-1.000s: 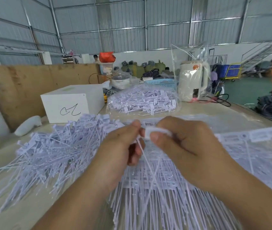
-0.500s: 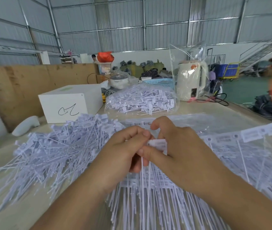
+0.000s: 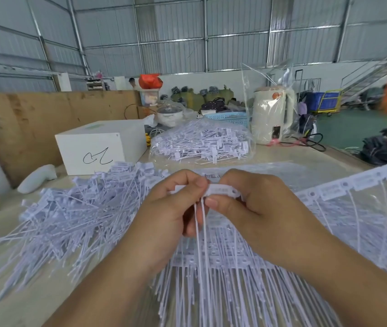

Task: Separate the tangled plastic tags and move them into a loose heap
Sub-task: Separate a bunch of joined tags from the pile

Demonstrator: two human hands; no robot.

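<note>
**Both hands pinching a joined pair of tags: separation in progress**

Your left hand (image 3: 166, 215) and right hand (image 3: 256, 208) meet above the table (image 3: 282, 156), each with thumb and forefinger closed on the white heads of the tags in hand (image 3: 220, 191). Two thin tails hang down from that pinch between your palms. The remaining fingers of both hands are curled underneath.

Finding: the heads appear joined side by side. Judged from this, the step is to part one head from its neighbour. Keep each pinch close to the join, bend or twist there, and do not pull on the tails, which look likely to snag in the joined strips (image 3: 223, 260) lying directly below your hands.

Location of work: the loose heap (image 3: 70, 215) lies to your left on the table, tails fanned toward you. More connected strips (image 3: 343, 187) run off to the right. The freed tag should go left onto the heap, dropped rather than pushed in.

Surroundings: a clear bag of tags (image 3: 202, 145) sits beyond your hands, a white box (image 3: 100, 147) with a pen mark to its left, and a bagged kettle (image 3: 271, 114) to its right. A plywood board (image 3: 46, 121) stands behind the box. The room is a metal-walled warehouse, with goods stacked at the far wall.
</note>
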